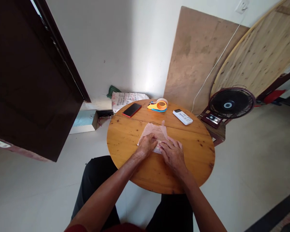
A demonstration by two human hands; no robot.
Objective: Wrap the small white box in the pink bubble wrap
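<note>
phone [132, 110] at eleven o'clock on the round table [123, 138]; left hand [147, 145] curled on bubble wrap [150, 129] near the centre; tape dispenser [155, 106] at twelve; right hand [174, 154] touching the wrap, either grip unclear; power bank [183, 117] at one.

Forearms [116, 183] converge forward, fingers [168, 144] bent, close together.

One left hand [147, 144] and one right hand [173, 153] are shown, two in all, and one piece of bubble wrap [149, 129] is counted. One round wooden table [198, 154], one smartphone [132, 110], one tape dispenser [153, 106] and one white power bank [182, 117] are seen. One electric fan [227, 105], one wooden stool [217, 131], one wall socket [242, 6] and one white cord [217, 61] are found. One plywood board [198, 54], one round wooden panel [256, 54], one dark door [31, 80], one printed sack [129, 99] and one pale blue box [85, 120] are included.
</note>
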